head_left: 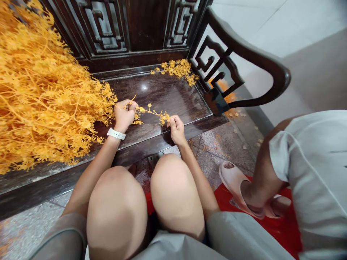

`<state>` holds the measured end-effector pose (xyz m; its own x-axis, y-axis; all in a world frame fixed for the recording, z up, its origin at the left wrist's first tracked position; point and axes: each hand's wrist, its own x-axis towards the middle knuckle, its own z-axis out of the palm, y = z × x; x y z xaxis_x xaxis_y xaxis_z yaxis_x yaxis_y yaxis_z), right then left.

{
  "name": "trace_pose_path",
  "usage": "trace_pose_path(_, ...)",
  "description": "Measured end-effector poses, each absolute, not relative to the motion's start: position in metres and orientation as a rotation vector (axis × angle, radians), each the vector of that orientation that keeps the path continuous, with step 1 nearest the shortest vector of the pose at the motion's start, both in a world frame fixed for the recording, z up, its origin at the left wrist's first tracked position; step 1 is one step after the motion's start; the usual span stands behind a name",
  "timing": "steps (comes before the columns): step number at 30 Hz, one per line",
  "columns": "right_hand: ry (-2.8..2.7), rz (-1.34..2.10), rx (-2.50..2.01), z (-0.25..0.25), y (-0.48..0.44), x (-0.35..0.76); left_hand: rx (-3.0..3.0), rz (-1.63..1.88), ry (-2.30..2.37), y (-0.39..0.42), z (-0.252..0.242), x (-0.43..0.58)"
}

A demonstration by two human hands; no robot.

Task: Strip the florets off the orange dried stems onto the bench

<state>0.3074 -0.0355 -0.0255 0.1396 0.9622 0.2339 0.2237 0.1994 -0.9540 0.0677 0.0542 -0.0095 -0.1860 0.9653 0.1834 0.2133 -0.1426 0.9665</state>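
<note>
From the head camera, I watch my left hand (124,116) pinch the stem end of an orange dried sprig (151,112), its fingers (129,106) closed narrow, a white watch strap (116,134) on the wrist. My right hand (176,130) curls at the sprig's far tip; I cannot tell whether it grips. Beyond the fingertips, a loose orange cluster (176,70) lies on a dark wooden bench seat (162,95). Left of them sits a heaped bundle of orange branches (40,97). Well right, a co-worker's grey sleeve (314,173) shows beside a pink slide sandal (238,189) on a red mat (284,224).
</note>
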Motion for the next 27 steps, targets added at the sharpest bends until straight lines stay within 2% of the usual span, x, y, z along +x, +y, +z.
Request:
trace_pose_path(15,-1.273,0.859,-1.256,-0.022,-0.036,0.309,1.346,1.387,1.463,0.055,-0.021,0.069)
trace_pose_path(24,-1.176,1.215,-1.106,-0.021,-0.034,0.303,1.476,1.343,1.118,0.047,-0.004,0.070)
trace_pose_path(27,-1.195,1.227,-1.100,-0.018,-0.035,0.302,1.519,1.357,1.098,0.043,-0.004,0.073)
